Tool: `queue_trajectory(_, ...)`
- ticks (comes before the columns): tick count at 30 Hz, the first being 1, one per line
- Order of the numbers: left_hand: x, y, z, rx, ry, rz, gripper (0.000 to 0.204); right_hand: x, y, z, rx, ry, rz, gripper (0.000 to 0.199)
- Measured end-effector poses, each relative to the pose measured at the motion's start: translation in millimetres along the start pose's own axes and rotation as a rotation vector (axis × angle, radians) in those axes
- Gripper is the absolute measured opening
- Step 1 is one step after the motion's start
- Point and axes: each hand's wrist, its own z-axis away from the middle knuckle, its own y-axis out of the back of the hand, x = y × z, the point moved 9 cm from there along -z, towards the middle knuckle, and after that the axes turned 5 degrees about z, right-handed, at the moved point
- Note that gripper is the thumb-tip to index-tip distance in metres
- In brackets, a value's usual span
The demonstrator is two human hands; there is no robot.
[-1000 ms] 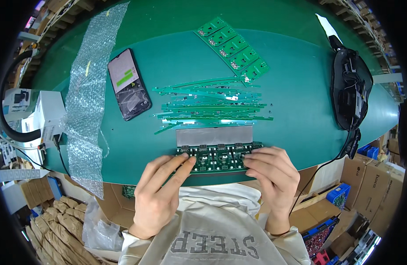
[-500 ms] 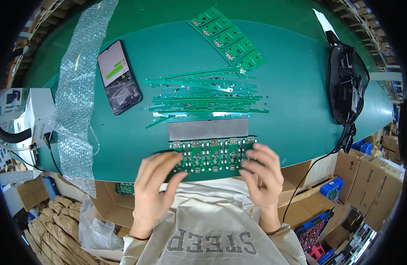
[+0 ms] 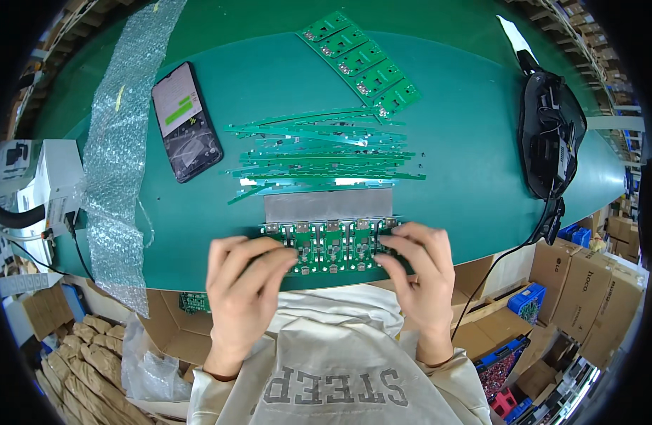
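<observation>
A green circuit board panel (image 3: 334, 248), made of several joined boards with metal connectors along its far edge, lies at the table's near edge. Its far side meets a flat grey metal bar (image 3: 329, 205). My left hand (image 3: 244, 280) is closed over the panel's left end, with fingertips and thumb drawn together on it. At the right end, my right hand (image 3: 421, 273) pinches the panel between thumb and bent fingers. Both hands partly cover the panel's ends. Beyond the bar lies a pile of thin green board strips (image 3: 326, 156).
Another circuit board panel (image 3: 361, 64) lies at the far middle. To the left are a phone (image 3: 188, 124) and bubble wrap (image 3: 121, 156); a black cabled case (image 3: 552, 134) is at the right. Cardboard boxes (image 3: 574, 290) stand below the table's right side.
My fingers have moved inward and closed onto the panel's ends; half a second ago they were spread wider. The whole view has shifted slightly.
</observation>
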Motion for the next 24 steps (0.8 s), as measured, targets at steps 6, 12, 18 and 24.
queue_trajectory(6, -1.2, -18.7, 0.5, -0.098, -0.025, 0.006, 0.026, -14.2, -17.3, -7.7, -0.054, 0.082, -0.011, 0.020)
queue_trajectory(12, 3.3, -26.1, -0.2, -0.119, 0.025, 0.037, 0.020, -38.4, -35.1, -7.8, -0.189, 0.189, -0.039, 0.027)
queue_trajectory(18, -15.3, -8.5, -18.0, 0.123, 0.101, 0.133, 0.010, -42.6, -40.3, -8.5, -0.238, 0.200, 0.050, 0.028)
queue_trajectory(24, -23.8, -14.3, -54.4, 0.096, 0.046, 0.072, 0.008, -47.9, -44.6, -16.2, -0.316, 0.249, 0.046, 0.027)
